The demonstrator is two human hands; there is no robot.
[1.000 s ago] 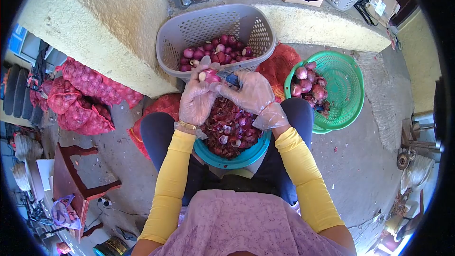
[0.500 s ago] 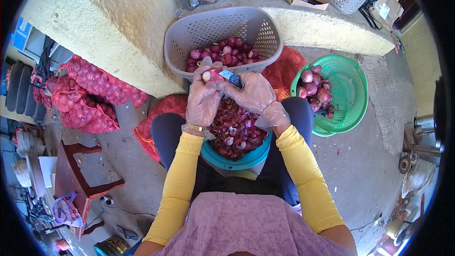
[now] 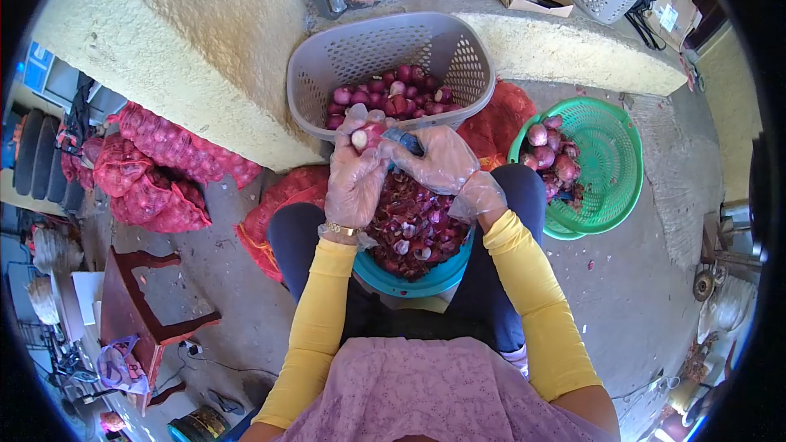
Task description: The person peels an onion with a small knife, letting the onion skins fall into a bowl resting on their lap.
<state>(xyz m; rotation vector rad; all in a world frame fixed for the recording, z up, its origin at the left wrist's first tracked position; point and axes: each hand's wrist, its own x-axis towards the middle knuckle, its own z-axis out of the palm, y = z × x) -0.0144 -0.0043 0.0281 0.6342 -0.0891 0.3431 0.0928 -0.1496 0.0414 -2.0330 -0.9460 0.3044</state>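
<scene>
Fingers (image 3: 352, 119) of the left hand (image 3: 354, 188), in clear plastic glove: closed round one red onion (image 3: 372, 136), pale end showing, held close to the near rim of the grey basket (image 3: 306, 90). Right hand (image 3: 444, 160), likewise gloved: fingers gripping a dark blue object (image 3: 413, 145), partly hidden, just beside the onion; kind cannot be told.

Surroundings, from the left:
Tyres (image 3: 33, 155), dark, standing in a row.
Red net sacks (image 3: 151, 184), several, heaped on the floor, onions within.
Wooden furniture piece (image 3: 160, 329), brown.
Single net sack (image 3: 282, 200), red, beside the left knee.
Grey basket, perforated, holding many loose onions (image 3: 381, 98).
Turquoise basin (image 3: 413, 286), between the legs, heaped with onion skins (image 3: 409, 237).
Rear net sack (image 3: 498, 119), red, between the two baskets.
Green basket (image 3: 629, 168), perforated, beyond the right knee; onions and skins along its left side.
</scene>
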